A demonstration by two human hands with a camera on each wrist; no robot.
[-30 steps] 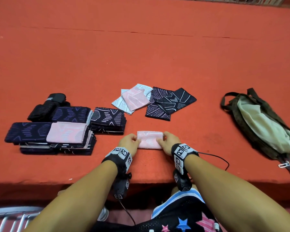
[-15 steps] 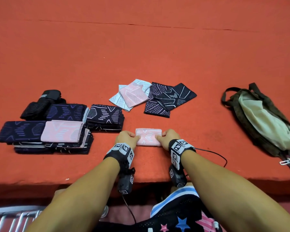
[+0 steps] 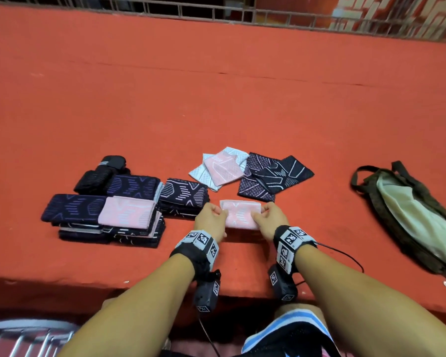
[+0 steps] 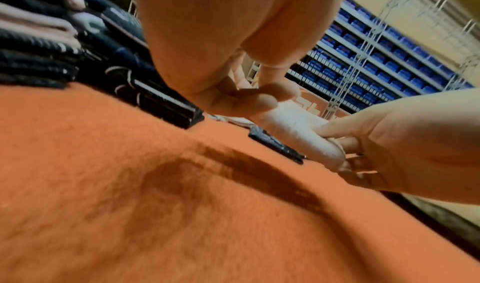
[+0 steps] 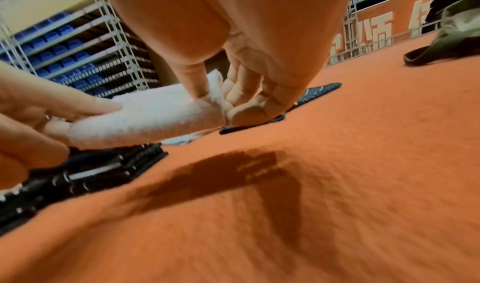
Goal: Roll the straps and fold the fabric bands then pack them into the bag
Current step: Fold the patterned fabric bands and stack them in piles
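A folded pink fabric band [image 3: 240, 213] is held just above the orange table between both hands. My left hand [image 3: 211, 219] pinches its left end and my right hand [image 3: 269, 217] pinches its right end. In the left wrist view the pink band [image 4: 298, 131] hangs clear of the cloth, thumb on top; the right wrist view shows the pink band [image 5: 150, 115] the same way. Several unfolded bands [image 3: 250, 173], pink, white and dark, lie just beyond. The olive bag [image 3: 410, 217] lies open at the right.
Stacks of folded dark and pink bands [image 3: 106, 215] and rolled black straps [image 3: 101, 173] fill the left side. Another dark folded stack [image 3: 183, 197] sits close to my left hand. The table's front edge [image 3: 139, 284] is near my wrists. A railing [image 3: 216, 11] runs along the far side.
The folded pink band has come up off the table in both hands. The head view has tilted up, showing the far railing.
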